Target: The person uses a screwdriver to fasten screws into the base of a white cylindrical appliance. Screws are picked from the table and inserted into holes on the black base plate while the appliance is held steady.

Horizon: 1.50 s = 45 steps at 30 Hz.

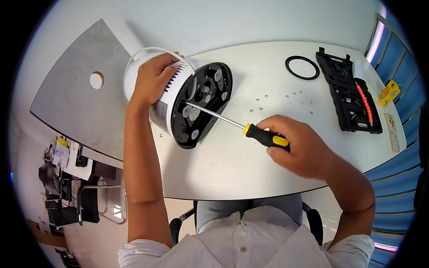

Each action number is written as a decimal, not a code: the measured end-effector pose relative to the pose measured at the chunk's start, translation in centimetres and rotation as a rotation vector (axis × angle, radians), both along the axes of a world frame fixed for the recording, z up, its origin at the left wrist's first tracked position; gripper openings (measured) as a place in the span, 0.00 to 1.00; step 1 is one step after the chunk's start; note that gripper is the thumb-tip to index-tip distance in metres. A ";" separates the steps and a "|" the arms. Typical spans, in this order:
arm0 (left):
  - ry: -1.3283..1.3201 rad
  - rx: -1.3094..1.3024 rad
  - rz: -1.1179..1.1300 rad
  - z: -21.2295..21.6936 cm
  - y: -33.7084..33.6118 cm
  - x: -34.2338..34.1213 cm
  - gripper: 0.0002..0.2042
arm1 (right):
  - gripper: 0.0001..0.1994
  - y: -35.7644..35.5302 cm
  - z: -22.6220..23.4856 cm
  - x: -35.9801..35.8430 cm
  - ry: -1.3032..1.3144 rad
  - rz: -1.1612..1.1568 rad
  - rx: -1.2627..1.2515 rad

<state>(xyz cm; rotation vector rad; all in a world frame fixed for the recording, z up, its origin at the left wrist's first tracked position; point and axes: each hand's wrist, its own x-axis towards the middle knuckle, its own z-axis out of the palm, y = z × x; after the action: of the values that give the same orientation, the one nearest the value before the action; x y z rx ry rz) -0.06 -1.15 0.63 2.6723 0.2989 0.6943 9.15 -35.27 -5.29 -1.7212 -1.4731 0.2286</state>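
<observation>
A white, rounded appliance (161, 110) lies on its side at the left of the table, its black underside (182, 126) turned toward the right. Round pale feet and a cord come with it. My left hand (154, 78) rests on top of its slotted casing, fingers curved over it and gripping it. In my right hand (301, 145) is a screwdriver (268, 136) with a black and yellow handle. Its long metal shaft points up and left, and the tip meets the black underside near a recess. Whether the tip sits in a screw is too small to tell.
Several small screws (258, 99) lie scattered mid-table. Behind them is a black ring (302, 67). An open black tool case (349, 96) with an orange flexible shaft (364, 105) stands at the right, beside a yellow box (389, 93). A grey panel (85, 85) stands at the left.
</observation>
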 end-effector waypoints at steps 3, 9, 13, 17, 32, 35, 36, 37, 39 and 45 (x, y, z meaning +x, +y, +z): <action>-0.011 -0.001 0.006 -0.1 0.0 0.0 0.17 | 0.18 -0.1 -0.5 -1.9 -0.622 -0.292 0.097; -0.001 -0.051 0.019 -0.1 0.0 0.0 0.16 | 0.11 -0.2 1.0 -0.5 -0.081 -0.219 -0.113; -0.013 -0.030 0.028 -0.3 0.3 0.0 0.16 | 0.10 -0.2 1.5 -0.1 -0.011 -0.180 -0.199; 0.006 -0.033 0.035 -0.3 0.3 -0.2 0.16 | 0.13 -0.1 1.1 -0.5 -0.238 -0.180 -0.301; 0.007 -0.008 0.027 -0.2 0.4 0.3 0.16 | 0.10 -0.2 0.3 -0.3 0.006 -0.174 -0.197; -0.061 0.014 0.032 -0.7 0.6 0.0 0.17 | 0.11 0.3 1.3 -1.0 -0.031 -0.239 -0.348; -0.103 0.032 0.022 -0.8 0.6 0.2 0.17 | 0.12 0.3 0.8 -0.9 -0.134 -0.256 -0.309; -0.098 0.029 0.021 -0.8 0.6 0.3 0.17 | 0.12 0.3 -0.1 -0.9 -0.238 -0.272 -0.270; -0.088 0.024 0.019 -0.7 0.5 0.4 0.17 | 0.12 0.2 -0.6 -0.9 -0.319 -0.293 -0.148; 0.007 -0.035 0.004 -0.1 0.2 0.3 0.16 | 0.13 -0.3 -0.2 -0.5 -0.123 -0.269 -0.074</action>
<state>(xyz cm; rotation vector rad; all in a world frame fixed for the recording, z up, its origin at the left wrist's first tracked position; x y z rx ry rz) 0.20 -0.94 0.57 2.6422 0.3150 0.6750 8.68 -35.60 -5.47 -2.0010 -1.3147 0.0350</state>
